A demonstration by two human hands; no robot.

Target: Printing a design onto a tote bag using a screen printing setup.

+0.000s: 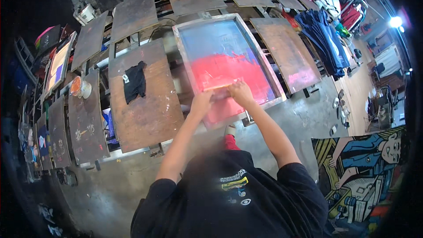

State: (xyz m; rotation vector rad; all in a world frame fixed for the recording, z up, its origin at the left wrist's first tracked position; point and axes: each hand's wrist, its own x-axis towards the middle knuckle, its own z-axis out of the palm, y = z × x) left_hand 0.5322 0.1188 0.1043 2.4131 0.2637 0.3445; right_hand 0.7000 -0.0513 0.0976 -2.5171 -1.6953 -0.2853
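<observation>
My left hand (202,103) and my right hand (241,93) are both closed on a squeegee (221,91), one toward each end. Its blade side is hidden under my fingers. The squeegee lies across the near half of a screen printing frame (185,57), over the mesh. Bright red ink (227,68) covers the middle and near part of that mesh, while the far part shows bluish grey. A little purple shows at the right of the mesh. Left of the frame, a small black garment (135,82) with a white label lies on a brown board (152,125).
Several more boards stand in rows, one (288,53) just right of the frame. An ink-stained tub (81,87) sits on a board at left. Dark blue cloths (324,39) hang at right. A second screen frame (59,64) stands far left. Concrete floor (282,125) lies below.
</observation>
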